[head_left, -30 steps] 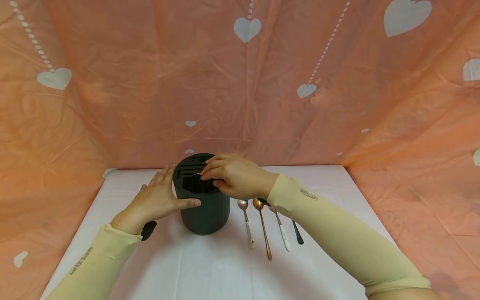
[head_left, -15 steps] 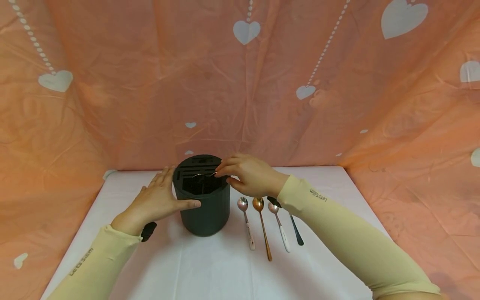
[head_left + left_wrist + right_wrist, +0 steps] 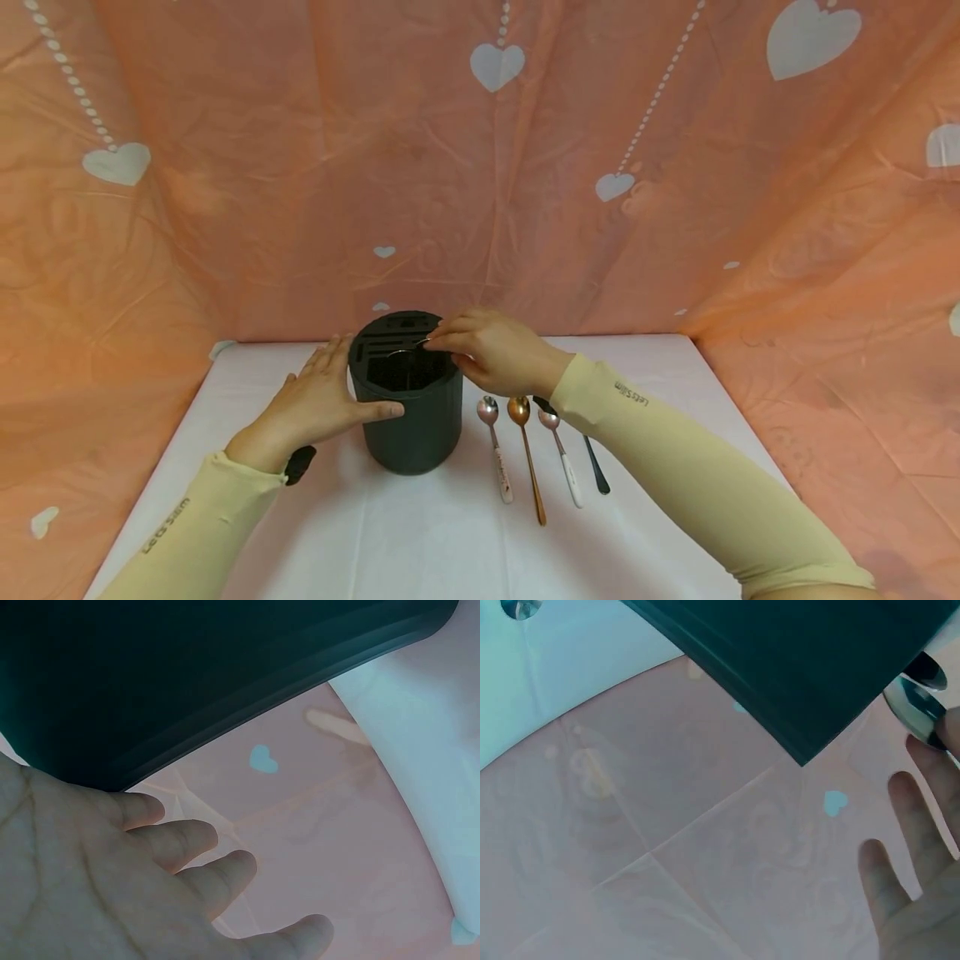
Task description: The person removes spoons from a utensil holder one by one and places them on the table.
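Observation:
A dark green round utensil holder with a slotted top stands upright on the white table. My left hand rests against its left side, fingers straight and thumb across the front. In the left wrist view the fingers reach past the holder's edge. At the top opening, my right hand pinches a silver spoon by its bowl between thumb and fingertips. A darker-looking spoon bowl shows just beside it, above the holder's rim. The spoon handles are hidden inside the holder.
Right of the holder lies a row of spoons: one with a patterned white handle, a gold one, one with a plain white handle and a dark handle partly under the right forearm. Orange cloth with hearts surrounds the table.
My right hand has shifted to the right over the holder's top, then slightly back left, still at a spoon bowl. My left hand stays against the holder.

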The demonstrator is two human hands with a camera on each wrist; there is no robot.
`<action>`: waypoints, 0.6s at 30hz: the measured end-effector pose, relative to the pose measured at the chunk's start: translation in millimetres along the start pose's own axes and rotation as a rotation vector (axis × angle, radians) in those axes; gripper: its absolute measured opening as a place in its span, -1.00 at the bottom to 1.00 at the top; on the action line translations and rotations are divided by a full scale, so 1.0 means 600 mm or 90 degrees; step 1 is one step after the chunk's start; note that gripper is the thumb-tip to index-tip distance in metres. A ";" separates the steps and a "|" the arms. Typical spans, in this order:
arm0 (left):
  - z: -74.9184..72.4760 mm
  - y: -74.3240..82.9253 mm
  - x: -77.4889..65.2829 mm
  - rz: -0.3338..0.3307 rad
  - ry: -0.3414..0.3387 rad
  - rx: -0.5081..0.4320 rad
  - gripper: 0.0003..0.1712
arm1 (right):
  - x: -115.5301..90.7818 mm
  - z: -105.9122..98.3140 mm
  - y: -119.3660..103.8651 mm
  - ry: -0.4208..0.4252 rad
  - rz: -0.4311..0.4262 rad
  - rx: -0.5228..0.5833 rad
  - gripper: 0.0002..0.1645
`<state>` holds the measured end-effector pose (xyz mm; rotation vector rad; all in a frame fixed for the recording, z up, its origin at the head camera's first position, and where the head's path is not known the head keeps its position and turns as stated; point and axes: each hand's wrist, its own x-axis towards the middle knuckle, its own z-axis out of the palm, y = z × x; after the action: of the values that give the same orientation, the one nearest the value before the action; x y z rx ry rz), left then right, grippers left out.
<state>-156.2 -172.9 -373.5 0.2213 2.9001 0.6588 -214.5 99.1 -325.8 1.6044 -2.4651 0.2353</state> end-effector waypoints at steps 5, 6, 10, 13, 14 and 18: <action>0.001 -0.001 0.000 0.002 0.001 -0.002 0.65 | -0.005 0.001 0.004 0.061 -0.020 -0.011 -0.59; 0.001 -0.001 0.000 0.003 0.002 -0.002 0.65 | -0.006 0.000 0.004 0.076 -0.024 -0.011 -0.60; 0.001 0.000 0.000 0.004 0.002 -0.005 0.65 | -0.009 0.000 0.007 0.135 -0.042 -0.015 -0.62; 0.001 0.001 0.000 0.005 0.004 -0.005 0.65 | -0.009 -0.001 0.009 0.179 -0.056 -0.024 -0.61; 0.001 0.001 -0.001 0.005 0.004 -0.005 0.65 | -0.008 -0.002 0.009 0.192 -0.060 -0.027 -0.61; -0.001 0.000 -0.001 0.001 0.000 -0.004 0.65 | -0.002 -0.007 0.010 0.236 -0.073 -0.043 -0.63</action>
<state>-155.8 -173.1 -372.9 0.2223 2.8975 0.6679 -219.3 103.5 -322.4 1.5103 -2.0752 0.3899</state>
